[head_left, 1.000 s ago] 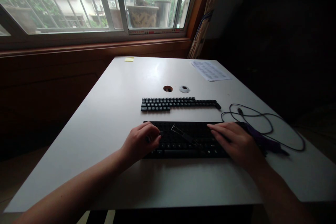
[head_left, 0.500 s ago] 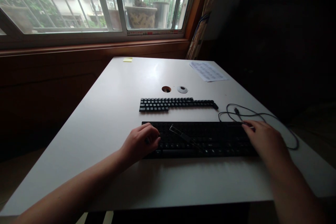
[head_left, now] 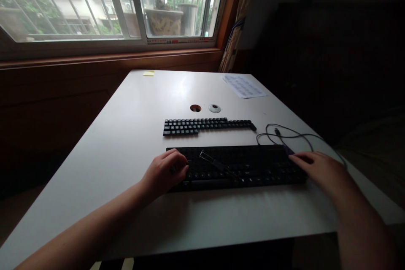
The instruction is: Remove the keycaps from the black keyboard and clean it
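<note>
A black keyboard (head_left: 247, 166) lies on the white table (head_left: 133, 135) near its front edge. My left hand (head_left: 166, 171) rests on the keyboard's left end with its fingers curled under; what they hold, if anything, is hidden. A thin tool with a clear handle (head_left: 215, 162) lies slanted across the keys. My right hand (head_left: 319, 171) is at the keyboard's right end, its fingers stretched flat over a purple thing (head_left: 288, 150) of which only the tip shows. Rows of loose black keycaps (head_left: 205, 125) are lined up behind the keyboard.
A black cable (head_left: 284, 136) loops on the table at the right. Behind the keycaps are a round cable hole (head_left: 195, 108) and its grey cap (head_left: 214, 108). A printed sheet (head_left: 243, 86) and a yellow sticky note (head_left: 148, 73) lie at the back. The window sill runs behind.
My right hand has left the middle of the keyboard and moved right, onto the purple thing beside the keyboard's end. My left hand has stayed put. My view has turned slightly right.
</note>
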`<state>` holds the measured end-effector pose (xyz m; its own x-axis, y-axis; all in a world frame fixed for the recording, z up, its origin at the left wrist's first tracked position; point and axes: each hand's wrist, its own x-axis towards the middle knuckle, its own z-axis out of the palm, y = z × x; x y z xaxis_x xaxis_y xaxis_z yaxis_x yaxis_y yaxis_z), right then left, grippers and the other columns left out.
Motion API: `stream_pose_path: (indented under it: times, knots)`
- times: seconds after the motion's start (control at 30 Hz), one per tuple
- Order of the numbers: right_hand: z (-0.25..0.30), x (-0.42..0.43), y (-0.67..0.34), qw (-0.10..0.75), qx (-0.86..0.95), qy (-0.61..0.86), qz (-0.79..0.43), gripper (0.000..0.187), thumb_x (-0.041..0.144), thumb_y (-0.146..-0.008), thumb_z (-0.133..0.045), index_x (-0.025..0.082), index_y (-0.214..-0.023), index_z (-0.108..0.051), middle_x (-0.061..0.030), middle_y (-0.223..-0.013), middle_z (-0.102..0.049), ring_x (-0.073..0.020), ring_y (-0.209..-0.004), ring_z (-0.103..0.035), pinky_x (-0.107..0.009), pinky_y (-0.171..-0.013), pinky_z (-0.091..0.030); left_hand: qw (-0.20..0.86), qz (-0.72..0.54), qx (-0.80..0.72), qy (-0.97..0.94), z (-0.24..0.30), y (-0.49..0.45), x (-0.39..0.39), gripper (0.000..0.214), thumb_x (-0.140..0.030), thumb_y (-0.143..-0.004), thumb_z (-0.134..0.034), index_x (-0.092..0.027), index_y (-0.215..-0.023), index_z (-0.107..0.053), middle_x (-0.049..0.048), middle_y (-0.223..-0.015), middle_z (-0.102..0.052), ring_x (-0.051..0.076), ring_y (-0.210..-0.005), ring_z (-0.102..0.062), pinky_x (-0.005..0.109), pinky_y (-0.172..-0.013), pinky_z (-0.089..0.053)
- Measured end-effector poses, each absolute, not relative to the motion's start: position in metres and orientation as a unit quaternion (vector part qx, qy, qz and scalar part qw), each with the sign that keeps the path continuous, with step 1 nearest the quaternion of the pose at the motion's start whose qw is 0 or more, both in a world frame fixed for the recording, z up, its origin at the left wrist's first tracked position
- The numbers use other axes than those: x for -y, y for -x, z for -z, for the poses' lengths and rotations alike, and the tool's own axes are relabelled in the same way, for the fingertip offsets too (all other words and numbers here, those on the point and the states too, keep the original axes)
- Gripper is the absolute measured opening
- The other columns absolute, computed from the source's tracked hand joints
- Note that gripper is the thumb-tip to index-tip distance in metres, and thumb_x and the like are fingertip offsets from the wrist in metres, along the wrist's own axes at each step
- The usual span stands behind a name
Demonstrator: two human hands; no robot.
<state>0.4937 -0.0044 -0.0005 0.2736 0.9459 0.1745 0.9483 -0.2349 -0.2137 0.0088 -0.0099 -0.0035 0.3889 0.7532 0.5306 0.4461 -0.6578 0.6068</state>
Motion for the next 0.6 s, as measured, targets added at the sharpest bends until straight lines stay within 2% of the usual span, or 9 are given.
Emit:
stream_pose_path:
  times: [0.2,0.3,0.4,0.6]
  knots:
    - [0.007,0.002,-0.491,0.158,0.602,0.783,0.0,0.026,0.043,-0.079,-0.061,0.02,-0.08,-0.074,-0.0128,-0.088,-0.072,-0.0264,-0.073,-0.062,-0.037,-0.062,-0.042,0.193,-0.408,-0.367,-0.813,0.004,-0.008,0.009,0.005,-0.012,-0.083,-0.06,-0.017,-0.085,-0.059,0.0018,-0.078,-0.063,0.011,-0.064,-0.058,0.022,-0.058,-0.049]
    - [0.002,0.005,-0.476,0.165,0.601,0.781,0.038,0.023,0.041,-0.081,-0.059,0.021,-0.081,-0.071,-0.0113,-0.091,-0.07,-0.0264,-0.078,-0.062,-0.036,-0.065,-0.043,0.195,-0.408,-0.371,-0.811,0.004,-0.009,0.009,0.005,-0.012,-0.083,-0.06,-0.017,-0.084,-0.059,0.0016,-0.078,-0.062,0.01,-0.063,-0.057,0.022,-0.058,-0.049]
    - [-0.011,0.013,-0.44,0.221,0.632,0.738,0.086,0.02,0.039,-0.083,-0.058,0.022,-0.083,-0.068,-0.0083,-0.093,-0.068,-0.0257,-0.084,-0.063,-0.036,-0.071,-0.045,0.197,-0.407,-0.372,-0.81,0.005,-0.01,0.01,0.005,-0.013,-0.083,-0.061,-0.017,-0.085,-0.059,0.0017,-0.078,-0.063,0.011,-0.063,-0.058,0.022,-0.058,-0.049]
    - [-0.038,0.029,-0.345,0.31,0.715,0.626,-0.026,0.016,0.038,-0.089,-0.058,0.024,-0.09,-0.065,-0.0023,-0.088,-0.066,-0.0191,-0.077,-0.061,-0.031,-0.07,-0.045,0.195,-0.414,-0.362,-0.812,0.005,-0.011,0.012,0.006,-0.011,-0.082,-0.061,-0.016,-0.084,-0.059,0.0018,-0.076,-0.062,0.01,-0.062,-0.057,0.021,-0.057,-0.049]
